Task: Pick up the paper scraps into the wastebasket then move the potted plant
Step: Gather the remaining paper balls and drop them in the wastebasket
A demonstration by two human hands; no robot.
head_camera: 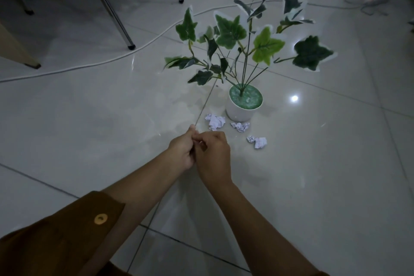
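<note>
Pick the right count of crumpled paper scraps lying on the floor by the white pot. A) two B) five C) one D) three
D: three scraps lie on the tiles, one left of the pot, one just in front of it, and one nearer the hands.

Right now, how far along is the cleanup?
Nothing looks done: three paper scraps lie on the floor beside the potted plant. Both hands, left and right, meet short of them, apparently empty. No wastebasket in view. Left: bin scraps, move plant.
</note>
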